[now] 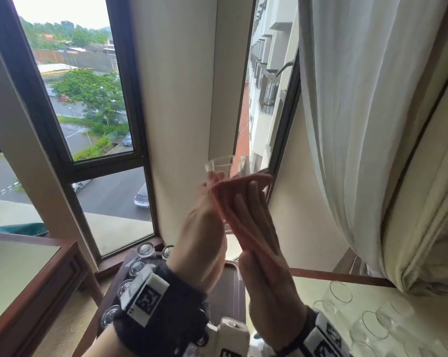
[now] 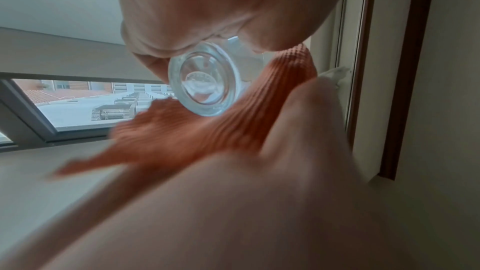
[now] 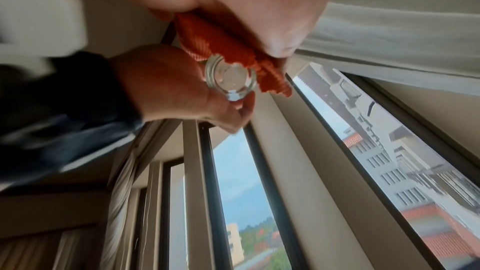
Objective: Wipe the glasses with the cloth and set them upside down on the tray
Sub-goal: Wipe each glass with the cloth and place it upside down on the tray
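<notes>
A white curtain (image 1: 367,124) hangs beside the dark-framed window (image 1: 89,119), parked cars (image 1: 142,197) below.

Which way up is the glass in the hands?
Upright, slightly tilted: the glass has its open rim at the top in the head view, and both wrist cameras see its thick base from below.
</notes>
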`<state>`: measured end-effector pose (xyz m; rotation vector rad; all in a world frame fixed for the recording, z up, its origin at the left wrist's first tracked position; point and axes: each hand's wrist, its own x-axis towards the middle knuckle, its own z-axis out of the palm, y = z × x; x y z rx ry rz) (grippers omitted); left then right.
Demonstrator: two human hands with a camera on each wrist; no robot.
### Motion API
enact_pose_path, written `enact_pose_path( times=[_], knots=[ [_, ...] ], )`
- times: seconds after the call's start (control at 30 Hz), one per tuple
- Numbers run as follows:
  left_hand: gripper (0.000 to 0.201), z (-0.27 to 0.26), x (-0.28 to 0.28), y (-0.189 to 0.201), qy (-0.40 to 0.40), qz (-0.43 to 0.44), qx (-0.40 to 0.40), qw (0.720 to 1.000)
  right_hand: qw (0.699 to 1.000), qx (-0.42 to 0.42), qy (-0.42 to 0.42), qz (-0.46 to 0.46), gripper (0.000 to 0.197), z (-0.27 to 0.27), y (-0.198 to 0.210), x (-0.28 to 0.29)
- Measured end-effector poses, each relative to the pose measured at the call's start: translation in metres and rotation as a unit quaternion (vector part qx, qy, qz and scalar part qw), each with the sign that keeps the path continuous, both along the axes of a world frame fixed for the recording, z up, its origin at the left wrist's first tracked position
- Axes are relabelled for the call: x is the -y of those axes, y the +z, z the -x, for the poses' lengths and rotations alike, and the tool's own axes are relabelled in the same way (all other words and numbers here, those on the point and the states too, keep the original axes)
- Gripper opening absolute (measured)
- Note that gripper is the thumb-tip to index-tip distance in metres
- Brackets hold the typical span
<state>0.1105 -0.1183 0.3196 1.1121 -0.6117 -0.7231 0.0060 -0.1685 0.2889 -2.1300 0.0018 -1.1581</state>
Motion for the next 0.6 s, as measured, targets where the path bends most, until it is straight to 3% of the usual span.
enact_pose_path(
  times=[0.17, 0.27, 0.33, 0.37, 0.43, 0.47, 0.6],
  knots=[
    [0.051, -0.011, -0.001, 0.004, 0.008, 0.025, -0.011, 1.0, 0.993, 0.017, -0.001, -0.115, 0.055, 0.002, -0.033, 0.003],
    [0.047, 0.0, -0.003, 0.001, -0.02, 0.035, -0.009, 0.999, 0.963, -0.017, -0.064, -0.261, 0.081, 0.003, -0.023, 0.012],
    [0.042, 0.007, -0.002, -0.006, -0.025, 0.025, 0.01, 0.999, 0.941, -0.049, -0.054, -0.331, 0.097, -0.001, -0.011, 0.02],
    [0.043, 0.009, 0.0, -0.008, -0.02, 0.014, 0.019, 1.0, 0.944, -0.041, -0.042, -0.325, 0.093, -0.003, -0.002, 0.021],
    [0.052, 0.012, 0.002, -0.01, -0.018, -0.003, 0.012, 1.0, 0.982, 0.024, -0.019, -0.184, 0.059, -0.006, 0.018, 0.015],
    [0.056, 0.011, 0.003, -0.009, -0.019, -0.009, 0.004, 1.0, 0.993, 0.04, -0.008, -0.11, 0.052, -0.008, 0.025, 0.009],
    [0.065, -0.007, -0.005, 0.011, 0.02, 0.019, -0.047, 0.998, 1.0, -0.01, 0.026, 0.001, 0.051, -0.007, 0.009, -0.005]
  ],
)
